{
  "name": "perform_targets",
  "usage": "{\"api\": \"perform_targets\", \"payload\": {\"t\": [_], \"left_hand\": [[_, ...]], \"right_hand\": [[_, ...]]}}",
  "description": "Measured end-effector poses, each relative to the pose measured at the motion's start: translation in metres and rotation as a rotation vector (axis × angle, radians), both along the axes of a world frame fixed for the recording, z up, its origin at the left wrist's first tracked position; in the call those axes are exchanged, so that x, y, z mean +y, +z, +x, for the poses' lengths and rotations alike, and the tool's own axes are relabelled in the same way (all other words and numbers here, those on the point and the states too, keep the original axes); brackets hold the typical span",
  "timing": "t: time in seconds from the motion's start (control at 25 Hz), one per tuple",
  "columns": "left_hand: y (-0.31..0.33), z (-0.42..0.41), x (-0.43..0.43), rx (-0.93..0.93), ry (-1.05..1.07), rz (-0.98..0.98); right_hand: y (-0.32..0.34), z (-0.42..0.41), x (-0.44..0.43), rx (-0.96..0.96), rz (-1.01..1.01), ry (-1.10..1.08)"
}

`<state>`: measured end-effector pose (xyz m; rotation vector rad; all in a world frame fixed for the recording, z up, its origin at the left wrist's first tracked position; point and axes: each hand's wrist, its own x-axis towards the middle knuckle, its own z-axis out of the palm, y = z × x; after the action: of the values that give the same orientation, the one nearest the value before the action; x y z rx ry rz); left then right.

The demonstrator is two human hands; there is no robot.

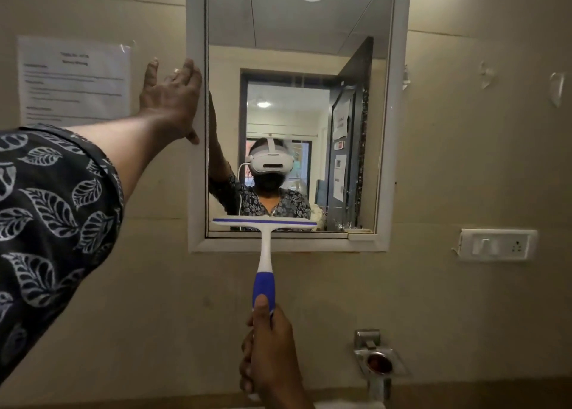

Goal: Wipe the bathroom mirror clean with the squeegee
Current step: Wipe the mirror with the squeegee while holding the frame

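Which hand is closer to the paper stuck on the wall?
The left hand. It rests on the mirror frame just right of the paper. The right hand is much lower and further right, holding the squeegee handle.

One framed mirror [309,52] hangs on the wall, with one squeegee [265,247] against it and two hands in view: the left hand [171,99] and the right hand [269,356]. Also counted: one printed notice [72,80], one switch plate [498,244] (a single socket) and one metal holder [379,362].
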<state>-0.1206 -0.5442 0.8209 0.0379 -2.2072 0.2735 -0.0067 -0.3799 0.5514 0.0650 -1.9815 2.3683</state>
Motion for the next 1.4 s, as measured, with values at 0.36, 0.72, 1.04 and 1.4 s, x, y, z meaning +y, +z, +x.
{"api": "perform_targets", "payload": {"t": [0.36, 0.72, 1.04, 1.4], "left_hand": [[-0.001, -0.006, -0.001, 0.023, 0.023, -0.010], [0.001, -0.005, 0.004, -0.018, 0.101, -0.017], [0.002, -0.011, 0.004, -0.008, 0.107, -0.003], [0.001, -0.015, -0.004, 0.009, 0.102, -0.015]], "right_hand": [[-0.009, -0.020, -0.006, 0.042, 0.116, -0.178], [0.235, -0.001, 0.088, 0.623, 0.029, -0.010], [0.319, -0.033, 0.106, 0.570, 0.091, -0.093], [0.334, -0.042, 0.098, 0.506, 0.114, -0.133]]}}
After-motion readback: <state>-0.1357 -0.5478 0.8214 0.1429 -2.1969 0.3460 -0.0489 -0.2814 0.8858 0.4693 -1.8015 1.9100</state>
